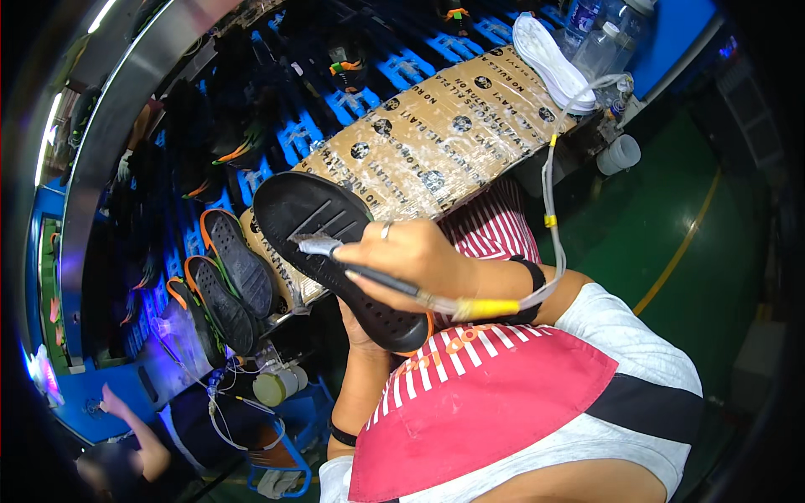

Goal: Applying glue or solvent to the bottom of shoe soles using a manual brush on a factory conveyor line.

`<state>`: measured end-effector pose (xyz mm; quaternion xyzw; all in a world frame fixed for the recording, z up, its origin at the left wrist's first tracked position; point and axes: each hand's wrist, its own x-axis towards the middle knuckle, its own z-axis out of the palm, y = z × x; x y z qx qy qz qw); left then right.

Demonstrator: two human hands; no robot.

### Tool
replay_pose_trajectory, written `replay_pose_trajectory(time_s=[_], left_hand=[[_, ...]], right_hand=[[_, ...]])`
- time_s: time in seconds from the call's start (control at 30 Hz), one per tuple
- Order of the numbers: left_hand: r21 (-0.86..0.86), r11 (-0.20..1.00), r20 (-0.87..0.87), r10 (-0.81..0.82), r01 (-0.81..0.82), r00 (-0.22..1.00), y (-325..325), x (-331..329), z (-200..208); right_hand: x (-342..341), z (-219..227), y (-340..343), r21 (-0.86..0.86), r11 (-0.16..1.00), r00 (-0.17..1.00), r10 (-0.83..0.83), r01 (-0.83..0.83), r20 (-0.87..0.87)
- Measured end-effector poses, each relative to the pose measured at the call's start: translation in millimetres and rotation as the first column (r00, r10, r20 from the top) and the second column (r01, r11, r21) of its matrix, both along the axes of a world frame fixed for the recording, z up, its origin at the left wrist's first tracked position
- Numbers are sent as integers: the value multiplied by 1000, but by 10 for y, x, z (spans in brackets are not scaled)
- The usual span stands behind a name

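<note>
Since the black shoe sole (335, 260) looks light and bendable, you support it from below with your left hand (359, 329), while your right hand (411, 260) is closed around the brush (377, 279).

We cannot see most of the left hand (359, 329): it sits beneath the black sole (335, 251), so only the wrist and part of the palm show below the sole's heel end. Our right hand (411, 260) covers the middle of the brush tool (381, 281), and the bristle tip against the sole is too blurred to make out. Left of the sole, the dark shoes on the blue rack (293, 138) merge into shadow, so we cannot count them. Far below and left of the sole, another person's hand (113, 404) shows, but the body is cut off by the dark rim. Above and right of the sole, the clear bottles (604, 33) are cropped at the top edge.
</note>
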<state>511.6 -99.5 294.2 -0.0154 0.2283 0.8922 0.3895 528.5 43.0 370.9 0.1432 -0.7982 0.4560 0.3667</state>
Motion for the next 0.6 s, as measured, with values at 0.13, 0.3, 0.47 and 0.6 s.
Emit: replay_pose_trajectory(time_s=[0.13, 0.3, 0.47, 0.6], left_hand=[[-1, 1000, -12, 2, -2, 1000, -25, 17, 27], [-23, 999, 24, 41, -40, 999, -83, -68, 16], [-78, 997, -40, 12, -15, 999, -264, -147, -330], [121, 992, -70, 25, -16, 997, -215, -253, -245]], right_hand=[[65, -40, -126, 223, 961, 986, 167, -165, 8], [67, -24, -79, 49, 997, 998, 54, -53, -29], [98, -125, -180, 177, 958, 974, 222, -225, 34], [111, -90, -157, -129, 924, 924, 372, -360, 83]])
